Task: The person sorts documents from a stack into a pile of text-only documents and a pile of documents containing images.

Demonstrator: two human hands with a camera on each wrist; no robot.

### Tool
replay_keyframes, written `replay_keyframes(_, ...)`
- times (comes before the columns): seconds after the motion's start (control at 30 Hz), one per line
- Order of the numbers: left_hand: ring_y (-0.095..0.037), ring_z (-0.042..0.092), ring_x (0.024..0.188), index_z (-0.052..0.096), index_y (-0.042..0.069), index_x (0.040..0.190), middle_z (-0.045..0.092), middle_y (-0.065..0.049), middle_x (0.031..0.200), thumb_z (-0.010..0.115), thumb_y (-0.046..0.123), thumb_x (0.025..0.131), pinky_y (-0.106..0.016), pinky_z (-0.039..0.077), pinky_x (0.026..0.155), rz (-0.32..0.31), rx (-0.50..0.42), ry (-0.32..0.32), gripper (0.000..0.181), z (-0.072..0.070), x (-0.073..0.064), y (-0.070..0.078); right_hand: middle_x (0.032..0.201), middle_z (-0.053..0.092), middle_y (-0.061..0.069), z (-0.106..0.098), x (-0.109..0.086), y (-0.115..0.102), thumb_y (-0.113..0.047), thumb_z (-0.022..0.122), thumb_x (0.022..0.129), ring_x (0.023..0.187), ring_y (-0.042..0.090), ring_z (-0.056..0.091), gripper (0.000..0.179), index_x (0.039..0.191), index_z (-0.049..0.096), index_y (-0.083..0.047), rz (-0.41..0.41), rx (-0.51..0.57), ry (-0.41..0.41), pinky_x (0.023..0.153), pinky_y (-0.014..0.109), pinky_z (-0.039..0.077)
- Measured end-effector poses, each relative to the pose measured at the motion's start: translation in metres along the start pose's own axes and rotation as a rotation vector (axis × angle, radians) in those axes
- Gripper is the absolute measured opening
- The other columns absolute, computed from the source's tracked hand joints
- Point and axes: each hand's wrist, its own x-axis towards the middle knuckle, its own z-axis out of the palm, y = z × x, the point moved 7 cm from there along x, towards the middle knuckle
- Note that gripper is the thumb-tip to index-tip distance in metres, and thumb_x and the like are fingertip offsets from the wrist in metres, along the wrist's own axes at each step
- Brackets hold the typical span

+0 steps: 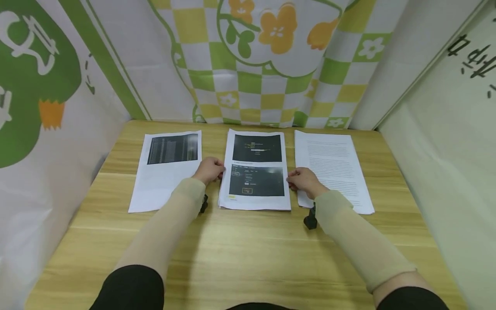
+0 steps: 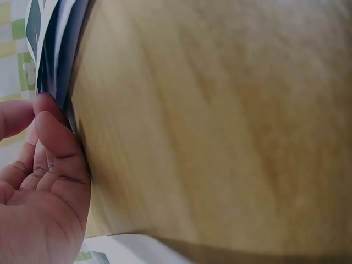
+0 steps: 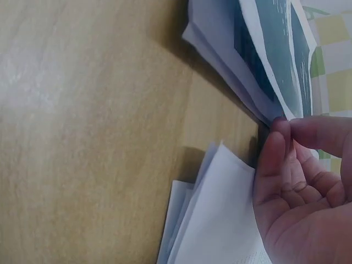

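A stack of printed sheets (image 1: 257, 203), with two dark screenshots on its top page, lies at the middle of the table between both hands. My left hand (image 1: 209, 170) pinches the stack's left edge with thumb and forefinger. On the opposite side, my right hand (image 1: 305, 181) pinches the right edge. In the left wrist view, the left hand (image 2: 49, 181) is at the fanned edges of several sheets (image 2: 69, 44). The right wrist view has the right hand's thumb and forefinger (image 3: 279, 144) together at the edge of the top sheet (image 3: 269, 44), lower sheets (image 3: 220, 60) spreading apart beneath.
Left of the stack lies a sheet (image 1: 155, 189) with one dark picture at its top. A text-filled pile of paper (image 1: 337, 168) sits on the right, partly under my right forearm. The wooden table (image 1: 248, 258) meets a checked cloth (image 1: 271, 99) at its back edge.
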Motion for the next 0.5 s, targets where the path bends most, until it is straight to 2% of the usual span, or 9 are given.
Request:
replay_keyframes(0.23, -0.015, 0.055, 0.064, 0.062, -0.002, 0.099, 0.061, -0.010, 0.077, 0.055, 0.009, 0.094, -0.024, 0.047, 0.055, -0.016, 0.007, -0.007, 0.013, 0.0022, -0.0001, 0.0019, 0.090, 0.065, 0.012, -0.0019, 0.0035, 0.0003, -0.009, 0.059, 0.093, 0.072, 0.014, 0.060, 0.018, 0.107, 0.059, 0.003, 0.004, -0.105, 0.045, 0.064, 0.024, 0.050)
replay_keyframes(0.5, -0.015, 0.055, 0.062, 0.061, 0.001, 0.097, 0.061, -0.009, 0.077, 0.054, 0.009, 0.093, -0.025, 0.047, 0.055, -0.019, 0.067, 0.013, 0.012, -0.0007, 0.0023, -0.0006, 0.093, 0.066, 0.013, -0.0027, 0.0041, -0.0074, -0.012, 0.059, 0.093, 0.077, 0.017, 0.063, 0.019, 0.106, 0.061, 0.003, -0.038, -0.210, 0.040, 0.066, 0.027, 0.051)
